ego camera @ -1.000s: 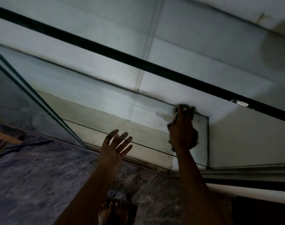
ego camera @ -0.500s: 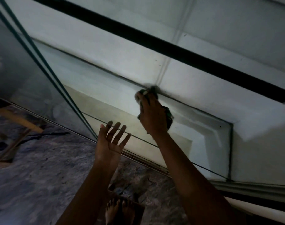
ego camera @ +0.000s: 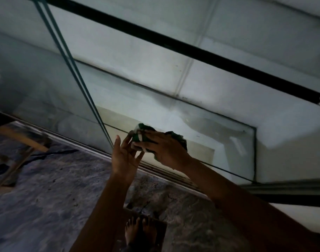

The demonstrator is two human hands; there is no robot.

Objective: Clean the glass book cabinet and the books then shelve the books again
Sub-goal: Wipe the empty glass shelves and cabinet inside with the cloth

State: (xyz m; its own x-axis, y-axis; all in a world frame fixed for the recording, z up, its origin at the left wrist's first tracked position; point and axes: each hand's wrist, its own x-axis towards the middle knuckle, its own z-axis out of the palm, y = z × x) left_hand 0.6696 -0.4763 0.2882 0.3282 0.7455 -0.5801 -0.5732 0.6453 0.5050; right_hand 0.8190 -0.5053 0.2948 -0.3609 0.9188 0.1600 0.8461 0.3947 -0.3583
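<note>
The glass book cabinet (ego camera: 192,110) fills the upper view, its shelves bare and pale, no books visible. A sliding glass door edge (ego camera: 73,70) runs diagonally at left. My right hand (ego camera: 163,148) presses a dark green cloth (ego camera: 175,138) onto the lower glass shelf near the front. My left hand (ego camera: 124,157) is raised beside it with fingers spread, its fingertips close to the cloth's left end; whether they touch it I cannot tell.
A metal bottom track (ego camera: 155,171) borders the cabinet above a dark marbled floor (ego camera: 46,197). A wooden stool or frame (ego camera: 19,142) stands at left. My bare feet (ego camera: 139,231) rest on a small dark mat below.
My right hand has swept the cloth from the right back corner leftward and down toward the shelf's front. My left hand rose to meet it. The view shifted left.
</note>
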